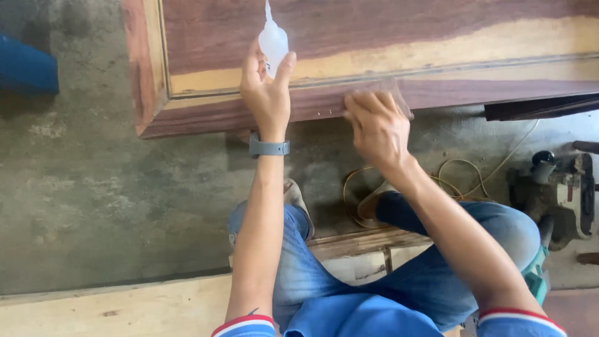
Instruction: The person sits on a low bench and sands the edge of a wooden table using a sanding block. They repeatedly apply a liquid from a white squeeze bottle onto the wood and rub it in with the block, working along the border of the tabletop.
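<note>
Cut off, covered and blurred

The white squeeze bottle [272, 39] loses its nozzle tip at the top edge; the wooden panel [374, 56] runs off top and right; whatever lies under the right hand [374, 128] is blurred.

Left hand [267, 93] grips white squeeze bottle [272, 41]; right hand [376, 126] presses reddish wooden panel [387, 37]

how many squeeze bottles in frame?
1. A small white squeeze bottle with a thin nozzle, held up in the left hand over the reddish wooden panel. The right hand presses on the panel's edge. More could lie outside the view.
</note>
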